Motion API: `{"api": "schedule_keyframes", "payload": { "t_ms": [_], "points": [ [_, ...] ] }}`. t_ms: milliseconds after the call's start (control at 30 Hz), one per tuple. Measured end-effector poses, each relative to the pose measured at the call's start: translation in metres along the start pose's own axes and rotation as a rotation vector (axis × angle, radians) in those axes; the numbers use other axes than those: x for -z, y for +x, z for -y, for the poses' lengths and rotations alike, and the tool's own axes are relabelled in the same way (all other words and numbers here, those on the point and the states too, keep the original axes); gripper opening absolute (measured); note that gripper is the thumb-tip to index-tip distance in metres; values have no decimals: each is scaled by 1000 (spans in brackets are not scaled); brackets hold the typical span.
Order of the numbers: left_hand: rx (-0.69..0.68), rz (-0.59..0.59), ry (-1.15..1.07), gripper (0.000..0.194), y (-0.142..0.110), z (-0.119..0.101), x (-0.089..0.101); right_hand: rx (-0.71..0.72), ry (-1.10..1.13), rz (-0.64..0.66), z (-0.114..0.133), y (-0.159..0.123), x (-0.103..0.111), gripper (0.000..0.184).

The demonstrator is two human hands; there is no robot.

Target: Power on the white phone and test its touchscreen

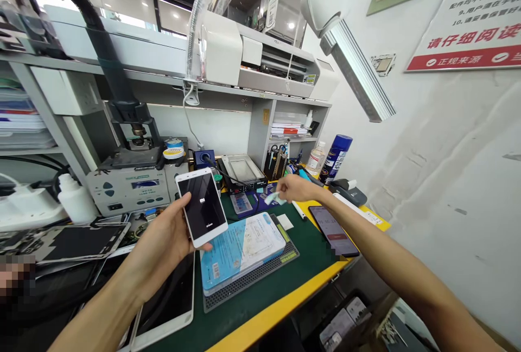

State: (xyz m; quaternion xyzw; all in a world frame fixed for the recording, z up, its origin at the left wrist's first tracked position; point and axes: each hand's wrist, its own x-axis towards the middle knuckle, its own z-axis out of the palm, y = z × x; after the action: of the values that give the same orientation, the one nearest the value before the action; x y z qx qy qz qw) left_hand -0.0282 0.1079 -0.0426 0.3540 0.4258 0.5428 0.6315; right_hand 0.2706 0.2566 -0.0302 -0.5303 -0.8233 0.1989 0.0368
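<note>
My left hand (169, 232) is closed round a white smartphone (202, 208), held tilted with its lit dark screen towards me, showing a white logo. My right hand (299, 188) pinches a small pale, crumpled wipe (274, 199) over the back of the bench. Below and between the hands lies a blue and white box (244, 246) on a grey perforated mat (252, 293). Beside my right forearm rests a dark phone (334, 230) with its screen on. A white marker (299, 210) lies near the right hand.
A white-framed tablet (169, 297) sits under my left forearm. A grey control unit (130, 189) stands back left, with a heating plate (242, 173) behind the box. At the back right are a blue spray can (336, 157) and a clear bottle (315, 158). A lamp (358, 67) hangs overhead.
</note>
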Motion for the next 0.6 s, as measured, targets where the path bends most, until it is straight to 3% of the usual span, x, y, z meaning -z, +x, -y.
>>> {"api": "schedule_keyframes", "payload": {
  "t_ms": [133, 233, 333, 467, 533, 600],
  "points": [
    [-71, -69, -34, 41, 0, -6, 6, 95, 213, -434, 33, 8, 23, 29],
    [-122, -113, -57, 41, 2, -10, 8, 184, 351, -652, 67, 1, 17, 37],
    [-158, -164, -66, 42, 3, -11, 11, 283, 397, -688, 97, -8, -14, 38],
    [-186, -167, -59, 44, 4, -11, 14, 317, 323, -549, 118, -10, -61, 27],
    [-179, -167, -51, 43, 4, -10, 13, 291, 299, -502, 118, -9, -66, 29],
    [-156, -165, -41, 43, 4, -9, 11, 246, 293, -495, 111, -11, -51, 29]
  ]
}}
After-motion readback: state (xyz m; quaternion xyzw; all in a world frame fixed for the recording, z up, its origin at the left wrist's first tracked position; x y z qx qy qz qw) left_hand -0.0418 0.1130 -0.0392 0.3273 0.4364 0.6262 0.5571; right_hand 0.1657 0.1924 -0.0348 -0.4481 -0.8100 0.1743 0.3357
